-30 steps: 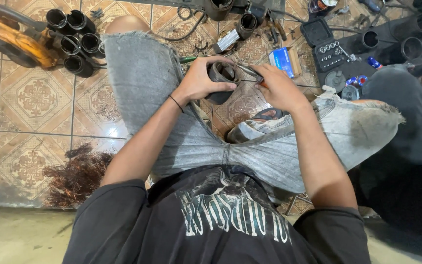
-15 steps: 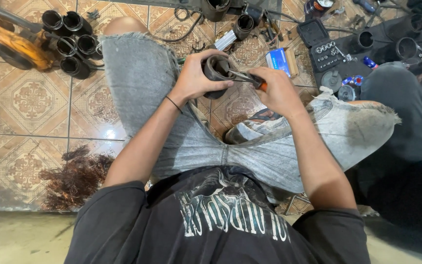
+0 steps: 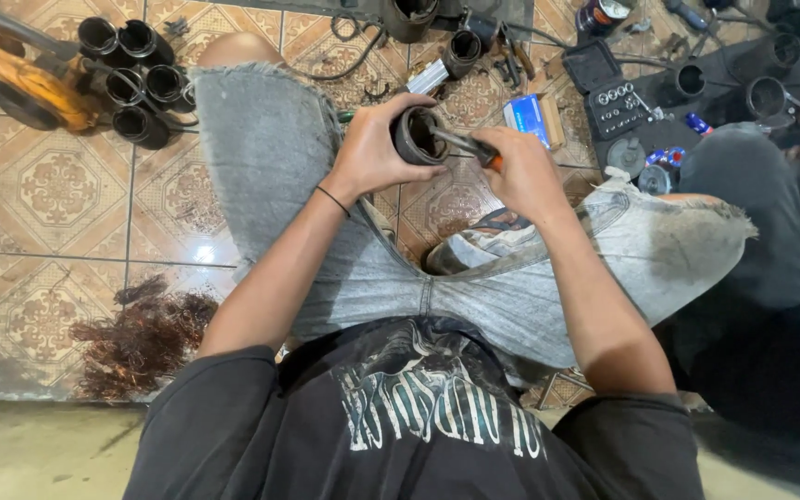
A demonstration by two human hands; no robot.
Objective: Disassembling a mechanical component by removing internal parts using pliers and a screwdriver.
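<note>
Left hand [image 3: 368, 153] now grips the cylinder [image 3: 418, 136] raised and tilted; right hand [image 3: 520, 171] drives the screwdriver [image 3: 468, 147] inside its bore.

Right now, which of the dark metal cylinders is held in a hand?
The cylinder gripped by the left hand, with a tool from the right hand inside it; the cluster lies on the floor tiles.
</note>
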